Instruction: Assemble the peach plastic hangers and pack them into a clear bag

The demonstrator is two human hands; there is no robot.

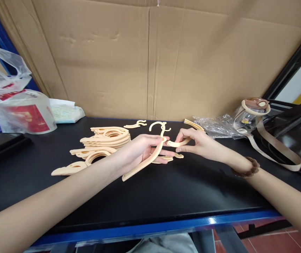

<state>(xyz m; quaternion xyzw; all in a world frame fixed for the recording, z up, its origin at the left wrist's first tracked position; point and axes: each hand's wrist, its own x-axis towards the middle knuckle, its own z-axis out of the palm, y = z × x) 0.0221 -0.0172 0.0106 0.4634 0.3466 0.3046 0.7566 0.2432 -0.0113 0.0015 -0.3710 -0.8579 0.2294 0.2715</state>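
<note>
My left hand (142,149) is closed around a long curved beige plastic hanger arm (142,164) whose hook end (158,125) sticks up above the fingers. My right hand (196,143) pinches a shorter curved beige piece (176,143) and holds its tip against the hanger arm. Both hands hover just above the black table (166,189). To the left lies a stack of the same beige hanger parts (108,137). A loose hook piece (136,124) lies behind the stack.
A cardboard wall (150,56) stands behind the table. At the left are a plastic bag (15,105) and a tissue pack (66,112). At the right are crumpled clear plastic (213,124), a strapped water bottle (250,114) and a dark bag (292,137). A blue table edge (166,228) runs along the front.
</note>
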